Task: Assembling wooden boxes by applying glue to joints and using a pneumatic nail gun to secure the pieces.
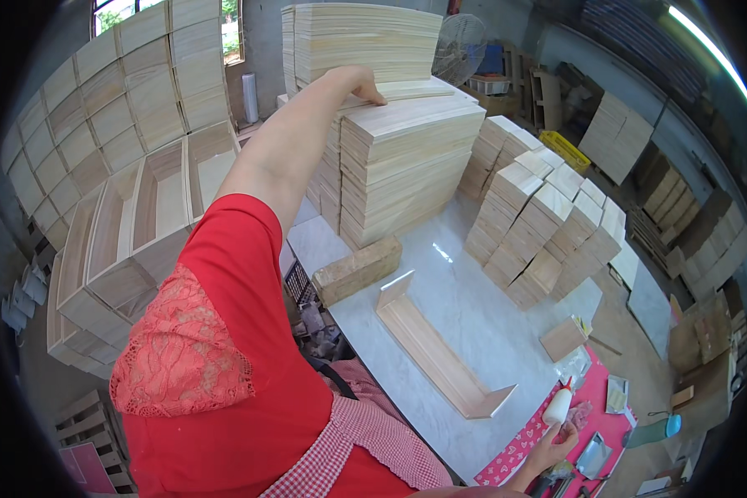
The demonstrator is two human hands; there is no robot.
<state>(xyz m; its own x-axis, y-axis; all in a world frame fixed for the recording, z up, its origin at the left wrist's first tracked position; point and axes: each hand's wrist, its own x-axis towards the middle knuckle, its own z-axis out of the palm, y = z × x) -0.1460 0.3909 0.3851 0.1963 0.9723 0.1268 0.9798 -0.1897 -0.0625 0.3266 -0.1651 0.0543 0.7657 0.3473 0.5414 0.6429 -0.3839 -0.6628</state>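
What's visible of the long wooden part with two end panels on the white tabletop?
The long wooden part looks like pale, bare wood with visible grain: a narrow lengthwise stretch with a short end panel at each end, making a wide, shallow U. A line runs along it; joint or edge, I can't tell. It lies diagonally in view on the marble-look tabletop, between a rough wooden block and pink cloth, touching neither. No hand touches it.

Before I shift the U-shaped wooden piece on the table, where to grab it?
Probably mid-length on the U-shaped wooden piece, from above, pinching across its narrow width: it's long and slim, and the raised end panels leave its middle open.
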